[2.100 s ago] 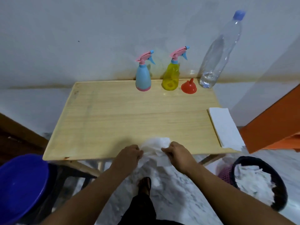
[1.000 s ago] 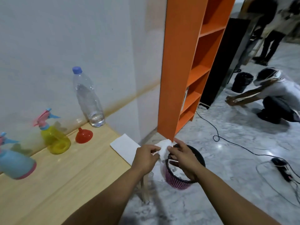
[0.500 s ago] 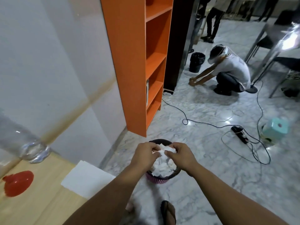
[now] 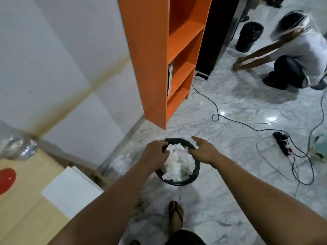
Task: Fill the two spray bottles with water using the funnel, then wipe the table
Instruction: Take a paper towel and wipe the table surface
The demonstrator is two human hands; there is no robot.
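Left hand [image 4: 155, 154] grip pinches crumpled tissue [image 4: 168, 149] over round bin [image 4: 196, 175]; right hand [image 4: 203, 151] splayed loose.

Hands: left hand [image 4: 155, 155] pinched crumpled white tissue [image 4: 178, 163]; right hand [image 4: 201, 151] hovered with fingers spread.
Bin: round black wastebasket [image 4: 195, 175] held tissue on marble floor [image 4: 230, 174].

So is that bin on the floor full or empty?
Full. White crumpled tissue is heaped up to the rim of the black bin.
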